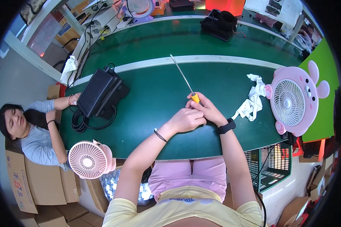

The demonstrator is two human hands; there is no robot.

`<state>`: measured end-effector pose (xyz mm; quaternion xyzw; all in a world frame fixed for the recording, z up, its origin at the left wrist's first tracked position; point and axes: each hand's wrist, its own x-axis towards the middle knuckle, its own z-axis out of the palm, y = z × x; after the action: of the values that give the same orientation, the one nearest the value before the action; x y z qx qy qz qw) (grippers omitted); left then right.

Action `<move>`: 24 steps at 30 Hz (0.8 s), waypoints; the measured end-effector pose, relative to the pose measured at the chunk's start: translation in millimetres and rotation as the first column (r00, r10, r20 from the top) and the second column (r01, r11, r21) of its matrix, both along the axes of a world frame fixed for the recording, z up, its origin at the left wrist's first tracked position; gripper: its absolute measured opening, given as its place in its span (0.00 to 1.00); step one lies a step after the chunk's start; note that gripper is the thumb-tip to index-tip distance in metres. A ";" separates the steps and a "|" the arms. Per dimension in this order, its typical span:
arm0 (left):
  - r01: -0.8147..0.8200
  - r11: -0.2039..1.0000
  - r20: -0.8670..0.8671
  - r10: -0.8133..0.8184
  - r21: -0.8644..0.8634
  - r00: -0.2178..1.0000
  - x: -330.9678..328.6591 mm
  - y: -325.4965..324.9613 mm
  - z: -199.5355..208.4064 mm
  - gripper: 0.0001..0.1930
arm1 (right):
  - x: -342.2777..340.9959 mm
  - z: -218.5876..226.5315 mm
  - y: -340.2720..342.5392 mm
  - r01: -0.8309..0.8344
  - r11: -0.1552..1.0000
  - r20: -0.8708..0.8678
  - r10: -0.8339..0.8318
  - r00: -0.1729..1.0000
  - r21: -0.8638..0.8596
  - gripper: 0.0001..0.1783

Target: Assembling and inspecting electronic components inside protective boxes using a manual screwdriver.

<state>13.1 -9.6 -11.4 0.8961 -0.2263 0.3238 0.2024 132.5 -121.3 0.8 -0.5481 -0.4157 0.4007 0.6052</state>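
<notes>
One screwdriver [194, 97] is grasped by the right hand [210, 110], tip away, probably for safety; the left hand [185, 120] has fingers curled (around what, I cannot tell)

On the table [147, 94], the device [101, 92] sits left of the screwdriver [184, 77]; the paper [248, 106] lies right of it, beside a fan [306, 109].

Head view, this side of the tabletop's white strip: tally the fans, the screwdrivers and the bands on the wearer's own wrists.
Fans: 2 (pink rabbit-shaped fan, pink round fan)
Yellow-handled screwdriver: 1
Wristbands: 2 (thin band, wide band)
Total: 5
</notes>
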 end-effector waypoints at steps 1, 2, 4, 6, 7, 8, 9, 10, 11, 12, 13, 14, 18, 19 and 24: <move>0.004 1.000 -0.020 -0.004 -0.001 1.000 0.3 0.2 -0.9 0.04 | 0.3 0.5 -0.1 -0.003 1.000 0.004 0.003 1.000 0.002 0.15; 0.001 1.000 -0.016 -0.001 0.002 1.000 0.0 0.6 -1.7 0.04 | 0.4 1.0 -0.4 -0.013 1.000 0.002 0.013 1.000 -0.015 0.14; -0.005 1.000 -0.043 0.005 -0.002 0.999 -1.2 0.9 -2.6 0.04 | 0.1 2.8 -0.5 -0.024 0.999 0.004 0.024 1.000 -0.030 0.13; -0.008 1.000 -0.042 0.008 -0.002 0.999 -0.7 1.6 -2.4 0.04 | -0.7 5.6 0.1 -0.016 0.999 -0.009 0.016 1.000 -0.050 0.14; -0.008 1.000 -0.044 0.007 -0.005 0.999 -0.8 1.8 -2.0 0.04 | -0.1 4.3 0.0 -0.017 0.999 -0.005 0.017 1.000 -0.048 0.14; -0.009 1.000 -0.040 0.009 -0.001 0.999 -0.5 1.4 -1.7 0.04 | 1.6 0.8 0.3 -0.001 0.999 0.002 0.001 1.000 -0.045 0.14; -0.003 1.000 -0.037 0.002 -0.010 0.999 0.0 0.6 -1.2 0.04 | 3.1 -2.0 0.4 0.015 0.999 0.009 -0.015 1.000 -0.040 0.15; 0.003 1.000 -0.031 -0.003 -0.015 1.000 1.0 1.0 -0.7 0.05 | 4.2 -3.4 0.5 0.025 0.999 0.022 -0.024 0.999 -0.038 0.15; 0.004 1.000 -0.038 -0.004 -0.013 0.999 0.5 0.9 0.1 0.05 | 4.0 -4.3 0.4 0.034 0.999 0.035 -0.033 0.999 -0.034 0.15; 0.000 1.000 -0.033 -0.001 -0.017 0.999 -0.4 1.2 0.8 0.05 | 2.8 -4.6 1.2 0.057 0.998 0.048 -0.055 0.997 -0.034 0.15; -0.004 1.000 -0.027 0.004 -0.021 1.000 -1.0 1.0 1.2 0.05 | 0.5 -1.8 1.3 0.077 0.996 0.067 -0.075 0.995 -0.032 0.15; -0.017 1.000 -0.025 0.017 -0.015 1.000 -2.1 1.2 1.8 0.05 | -1.4 1.0 1.5 0.097 0.995 0.086 -0.095 0.992 -0.030 0.15; -0.227 0.973 0.002 0.227 -0.032 0.974 -2.5 -5.2 4.2 0.05 | -6.0 -3.4 3.6 0.259 0.962 -0.103 -0.250 0.963 0.083 0.14; -0.328 0.943 0.017 0.330 -0.055 0.944 -2.3 -7.7 7.9 0.05 | -5.7 -4.6 2.9 0.254 0.962 -0.099 -0.245 0.964 0.095 0.14; -0.495 0.777 -0.180 0.462 -0.390 0.868 2.0 -6.6 25.4 0.05 | 1.7 -7.3 0.9 0.419 0.887 -0.265 -0.364 0.893 0.195 0.14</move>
<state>15.1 -16.2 14.0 0.8696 0.0923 0.3721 0.3112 134.2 -120.4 -6.5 -0.4933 -0.2724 0.2733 0.7796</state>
